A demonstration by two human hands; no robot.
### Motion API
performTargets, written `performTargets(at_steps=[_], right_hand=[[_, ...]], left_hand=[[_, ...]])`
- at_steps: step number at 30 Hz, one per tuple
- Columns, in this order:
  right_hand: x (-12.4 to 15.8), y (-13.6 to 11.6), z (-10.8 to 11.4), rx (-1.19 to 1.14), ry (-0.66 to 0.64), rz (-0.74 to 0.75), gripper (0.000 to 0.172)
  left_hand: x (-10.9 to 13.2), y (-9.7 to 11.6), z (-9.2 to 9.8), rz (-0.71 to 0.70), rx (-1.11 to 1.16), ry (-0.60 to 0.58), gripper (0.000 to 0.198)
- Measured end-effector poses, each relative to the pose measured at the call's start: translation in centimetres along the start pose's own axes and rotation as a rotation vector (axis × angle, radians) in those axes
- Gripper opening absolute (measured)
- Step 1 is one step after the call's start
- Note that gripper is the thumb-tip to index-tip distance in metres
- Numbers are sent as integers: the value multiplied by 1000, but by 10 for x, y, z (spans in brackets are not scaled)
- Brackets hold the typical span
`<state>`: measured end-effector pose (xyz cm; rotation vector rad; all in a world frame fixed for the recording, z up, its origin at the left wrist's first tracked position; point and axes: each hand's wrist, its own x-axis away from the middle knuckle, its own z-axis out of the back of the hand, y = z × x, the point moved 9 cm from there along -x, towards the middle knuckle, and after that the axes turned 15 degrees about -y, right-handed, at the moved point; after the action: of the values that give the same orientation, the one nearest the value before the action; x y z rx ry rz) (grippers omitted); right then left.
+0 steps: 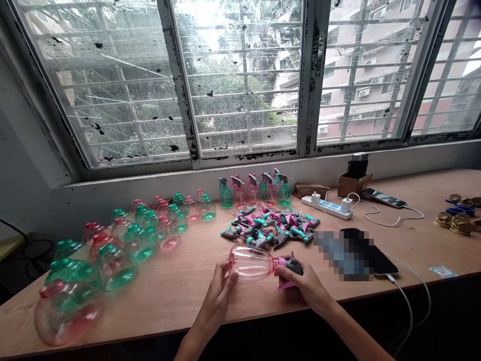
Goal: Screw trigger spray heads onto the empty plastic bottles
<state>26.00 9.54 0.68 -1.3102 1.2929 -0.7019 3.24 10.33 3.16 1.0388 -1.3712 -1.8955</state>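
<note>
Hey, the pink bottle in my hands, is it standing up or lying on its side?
On its side. The pink bottle lies horizontal above the table, base at the left hand, neck toward the right hand on the sprayer head.

Power strip point(328, 205), phone point(384, 197), cardboard box point(353, 183)

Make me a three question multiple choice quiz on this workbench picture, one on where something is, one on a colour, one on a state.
1. Where is the pile of loose trigger heads?
A. behind the held bottle
B. on the windowsill
C. on the floor

2. What colour is the bottle in the hands?
A. green
B. pink
C. yellow

3. How is that bottle held?
A. upright
B. upside down
C. on its side

Answers: 1 A, the pile lies on the table beyond the bottle. 2 B, its clear body is pink. 3 C, the left hand holds its base, the right hand the trigger head at its neck.
</note>
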Motion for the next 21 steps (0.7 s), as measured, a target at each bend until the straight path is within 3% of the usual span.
performTargets(at_steps=[10, 21], right_hand=[[1, 2, 3, -8, 16, 0, 38], [0, 0, 0, -37, 15, 17, 38]], left_hand=[[-2, -1, -2, -27, 6, -17, 35], [-2, -8, -5, -10, 7, -53, 51]])
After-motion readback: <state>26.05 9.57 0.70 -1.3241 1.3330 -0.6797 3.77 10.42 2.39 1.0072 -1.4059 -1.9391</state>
